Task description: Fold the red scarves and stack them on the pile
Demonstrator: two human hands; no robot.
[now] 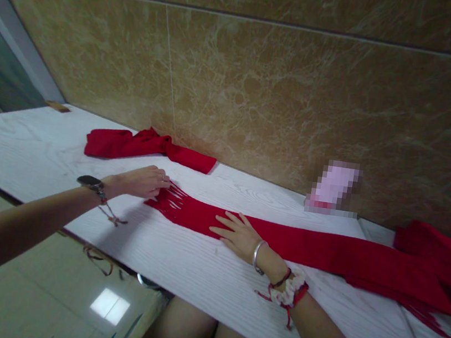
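The red fringed scarf (323,250) lies flat and lengthwise across the white wood-grain table (194,271), running from 9 to 3 o'clock. The left hand (144,180) rests on its fringed end, fingers extended and gripping nothing. The right hand (239,235) presses palm-down on the cloth, fingers spread and released. One second red scarf (148,147), bunched and knotted, lies at 11 o'clock against the marbled tile wall (283,87). One pink blurred object (334,187) stands at 1 o'clock. Nothing obstructs either hand.

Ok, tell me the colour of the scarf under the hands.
The scarf is plain red; head view.
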